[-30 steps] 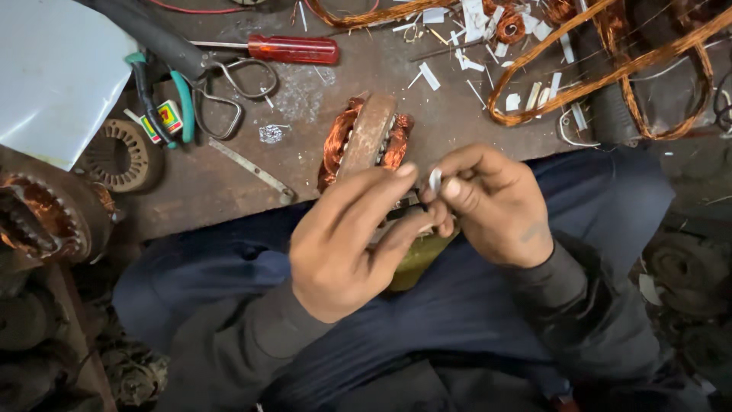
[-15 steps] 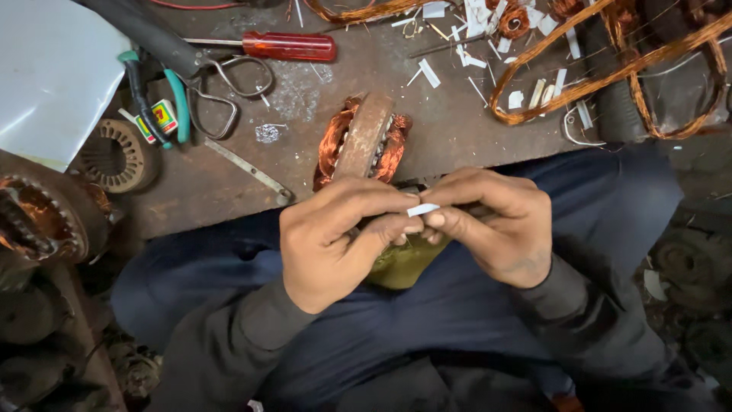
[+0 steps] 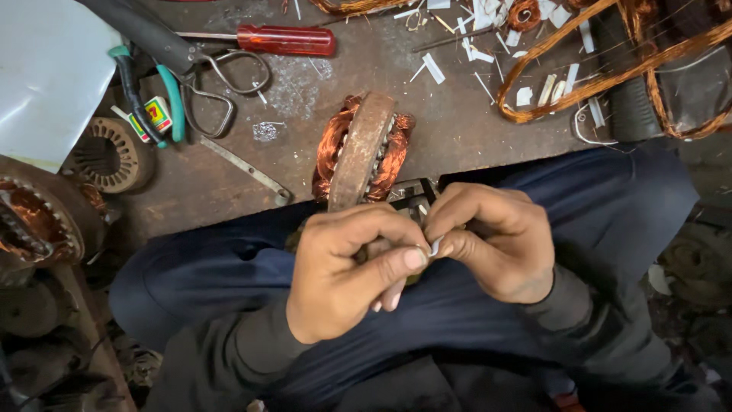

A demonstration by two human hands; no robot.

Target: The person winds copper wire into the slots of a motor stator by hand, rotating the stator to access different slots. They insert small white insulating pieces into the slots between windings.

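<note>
The left hand (image 3: 347, 278) and the right hand (image 3: 492, 240) are meeting over the person's lap, both closed in a pinch on a small white insulation strip (image 3: 435, 246), thumbs and forefingers pressing it between them. Only a sliver of the strip is showing; its long axis appears to be running from about 1 o'clock to 7 o'clock, though most of it is hidden. Just beyond the knuckles, at 12 o'clock, a rusty motor stator (image 3: 361, 152) wound with copper wire is standing on edge at the rim of the tabletop (image 3: 457, 130), its flat faces looking toward 3 and 9 o'clock. Farther out, scissors (image 3: 221, 84) and a red-handled screwdriver (image 3: 282, 40) are lying at 11 o'clock, loose copper coils (image 3: 610, 76) at 2 o'clock. In so tight a pinch the thin strip is risking a crease or a slip, and the stator, balancing near the edge, could be tipping lapward if nudged.
</note>
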